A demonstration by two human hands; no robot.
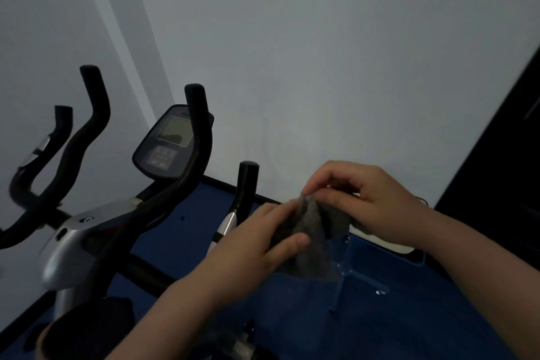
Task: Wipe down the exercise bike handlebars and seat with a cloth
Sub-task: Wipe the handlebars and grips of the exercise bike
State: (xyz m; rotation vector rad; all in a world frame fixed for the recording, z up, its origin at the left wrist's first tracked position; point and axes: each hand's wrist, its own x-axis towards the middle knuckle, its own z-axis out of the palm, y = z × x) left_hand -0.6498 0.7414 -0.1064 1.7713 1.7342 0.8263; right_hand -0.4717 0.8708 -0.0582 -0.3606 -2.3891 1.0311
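A: Both hands, left hand point(263, 238) and right hand point(368, 199), pinch the grey cloth point(309, 231) at four o'clock of the handlebars point(201, 137).

B: Bunched, its grip may slip, wiping poorly.

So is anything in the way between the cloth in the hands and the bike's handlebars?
Nothing visible. Both the left hand and right hand hold the grey cloth in open air, just right of the nearest handlebar; only open space lies between.
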